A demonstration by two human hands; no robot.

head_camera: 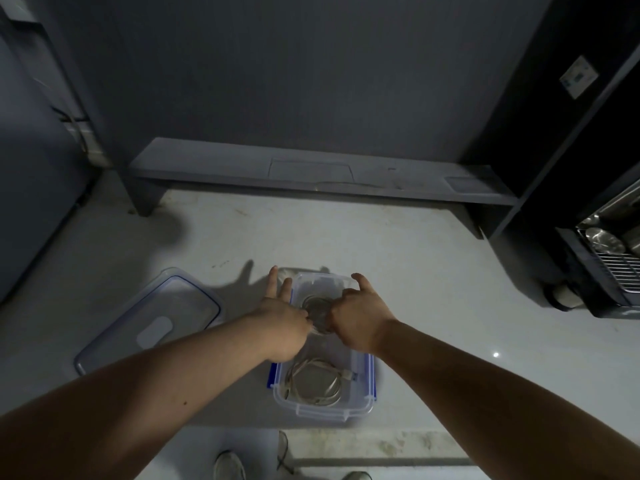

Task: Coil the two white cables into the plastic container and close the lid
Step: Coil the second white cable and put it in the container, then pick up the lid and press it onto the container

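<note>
Clear plastic container (323, 408) sat open at lower centre of frame on the white counter (433, 271). One coiled white cable (313, 382) lay in its near end. Left hand (282, 317) and right hand (360, 315) pinched a second coil (318, 311) over the far end, outer fingers spread. Lid (149, 317) lay separate, at left.

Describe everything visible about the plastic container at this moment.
The plastic container is a clear rectangular box with blue side latches, open, upright on the white tabletop near its front edge. One white cable lies coiled in its near end. Both hands, left hand and right hand, press a second coil into its far end.
</note>
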